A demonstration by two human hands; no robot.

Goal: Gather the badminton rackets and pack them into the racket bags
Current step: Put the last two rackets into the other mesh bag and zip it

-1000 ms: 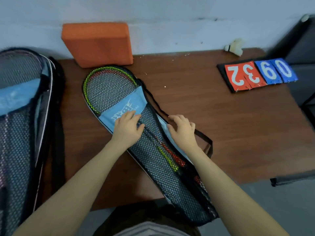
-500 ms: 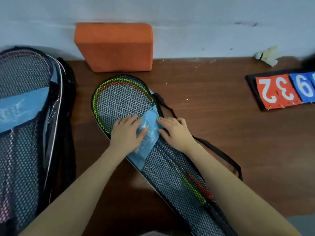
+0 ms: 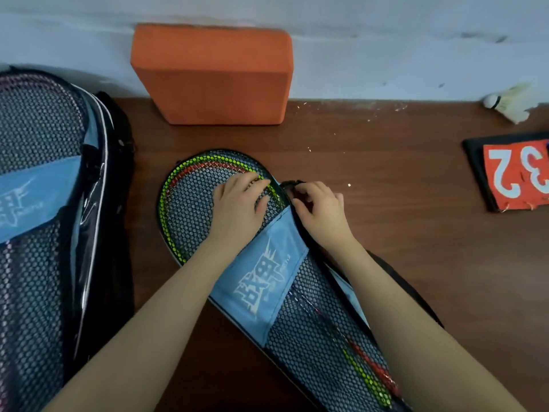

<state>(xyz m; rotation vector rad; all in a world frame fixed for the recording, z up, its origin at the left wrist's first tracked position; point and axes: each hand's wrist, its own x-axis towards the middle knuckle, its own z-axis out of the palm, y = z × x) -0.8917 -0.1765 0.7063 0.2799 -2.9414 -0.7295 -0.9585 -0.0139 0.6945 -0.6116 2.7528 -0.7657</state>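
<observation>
Racket bag [image 3: 269,281] flat on bench [image 3: 386,203], diagonal, rackets [image 3: 190,173] inside under mesh. Left hand [image 3: 240,203] on bag head, grip spread, pressing flat. Right hand [image 3: 319,212] at bag's right edge, grip pinching the black edge.

Both bare forearms were extended from the lower edge of the frame toward its centre, converging as they rose. The left hand [image 3: 239,200] was laid palm down, its fingers [image 3: 258,185] spread slightly and pointed toward the upper right. The right hand [image 3: 319,209] was held just beside it, to the right, with the fingers curled inward and the fingertips pinched together at its upper left. The two hands were kept close but apart.
</observation>
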